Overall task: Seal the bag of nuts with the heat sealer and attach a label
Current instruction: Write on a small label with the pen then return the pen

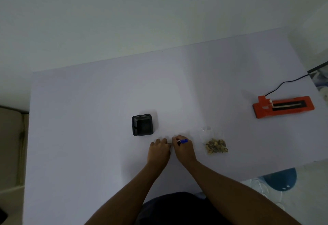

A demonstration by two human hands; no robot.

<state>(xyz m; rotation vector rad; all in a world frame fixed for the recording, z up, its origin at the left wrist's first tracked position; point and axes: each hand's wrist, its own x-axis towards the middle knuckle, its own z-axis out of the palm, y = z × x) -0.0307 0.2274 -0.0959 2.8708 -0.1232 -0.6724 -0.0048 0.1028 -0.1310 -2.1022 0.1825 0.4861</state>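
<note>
Bag of nuts, lying on the counter at lower right of centre, is judged light, soft and slippery; grasp its clear upper film, while the right hand grips a blue pen and the left hand curls beside it, contents unclear.
</note>
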